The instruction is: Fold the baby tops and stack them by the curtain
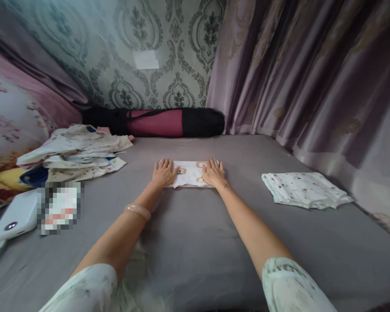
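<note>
A small folded white garment (190, 174) with orange-brown prints lies flat on the grey sheet in front of me. My left hand (164, 172) rests on its left end, palm down with the fingers stretched out. On the right end lies my right hand (214, 172), also flat with its fingers apart. Both palms hide the ends of the cloth. What kind of garment it is, I cannot tell from this fold.
Folded white printed clothes (307, 189) lie in a stack at the right. A loose pile of clothes (74, 151) is at the left, behind a white power bank (16, 216). A black and maroon roll bag (154, 122) lies along the wall; curtains (279, 65) hang at the right.
</note>
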`<state>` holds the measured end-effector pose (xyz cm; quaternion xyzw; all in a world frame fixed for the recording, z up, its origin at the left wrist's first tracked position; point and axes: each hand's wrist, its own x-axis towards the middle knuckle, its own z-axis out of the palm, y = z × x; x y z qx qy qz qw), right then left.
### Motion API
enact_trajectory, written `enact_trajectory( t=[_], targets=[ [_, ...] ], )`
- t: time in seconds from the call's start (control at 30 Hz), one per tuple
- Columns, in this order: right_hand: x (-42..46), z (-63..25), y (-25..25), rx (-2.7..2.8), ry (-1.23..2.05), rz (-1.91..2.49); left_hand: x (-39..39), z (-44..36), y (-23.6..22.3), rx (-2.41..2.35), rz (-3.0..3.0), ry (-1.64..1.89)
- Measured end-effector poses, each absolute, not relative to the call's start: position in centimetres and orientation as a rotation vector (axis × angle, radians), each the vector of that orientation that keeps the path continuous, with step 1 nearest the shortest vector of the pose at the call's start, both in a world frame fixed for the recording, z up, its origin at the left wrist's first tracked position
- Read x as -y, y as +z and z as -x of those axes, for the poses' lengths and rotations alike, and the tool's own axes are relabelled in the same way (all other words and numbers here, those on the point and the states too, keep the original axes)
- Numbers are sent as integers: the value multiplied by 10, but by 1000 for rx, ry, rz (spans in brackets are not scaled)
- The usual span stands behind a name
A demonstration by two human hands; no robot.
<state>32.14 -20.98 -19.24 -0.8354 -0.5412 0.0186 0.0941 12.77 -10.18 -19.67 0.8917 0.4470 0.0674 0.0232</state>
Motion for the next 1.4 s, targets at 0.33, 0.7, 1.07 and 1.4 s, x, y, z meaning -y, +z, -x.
enact_trajectory(
  t=[0.33, 0.7, 1.07, 1.4],
  targets=[
    [210, -331, -195, 1630, 183, 2515, 99, -125, -197, -1400, -2675, 94],
    [226, -353, -197, 1704, 184, 2545, 96, -92, -203, -1354, -2557, 243],
    [210, -315, -176, 1749, 128, 2422, 100, -82, -207, -1300, -2499, 764],
    [207, -302, -193, 1746, 208, 2402, 97, -79, -215, -1275, -2511, 666]
  ],
)
